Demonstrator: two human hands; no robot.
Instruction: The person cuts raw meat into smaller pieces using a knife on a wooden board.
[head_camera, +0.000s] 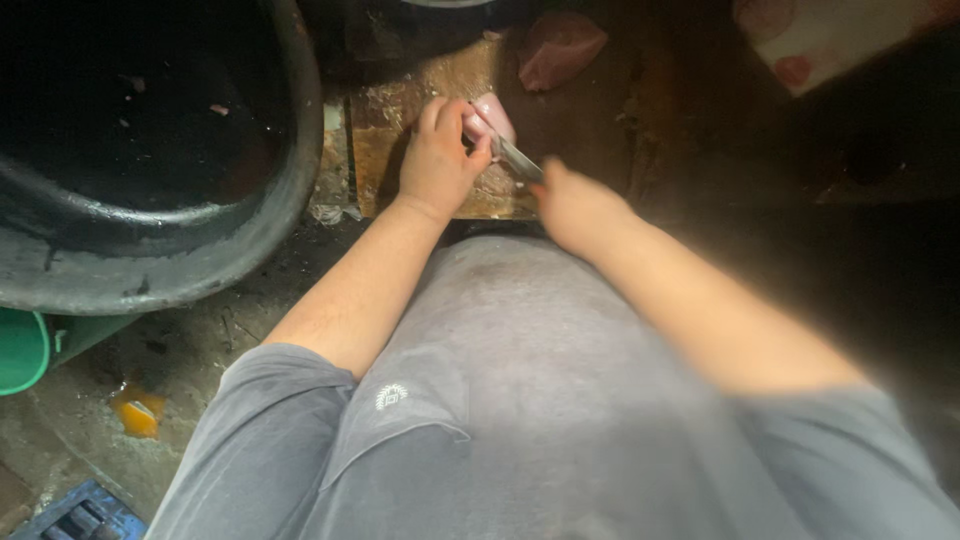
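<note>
A single head-worn camera looks steeply down from above the person's chest, facing forward over a grey shirt (520, 400). It sits close: both forearms fill the middle, the wooden board (420, 130) lies near the top edge, and the floor (70, 430) shows lower left.

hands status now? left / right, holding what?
Left hand: closed on the pale pink piece of meat, pinning it to the worn wooden cutting board.
Right hand: closed on the metal-bladed knife.
</note>
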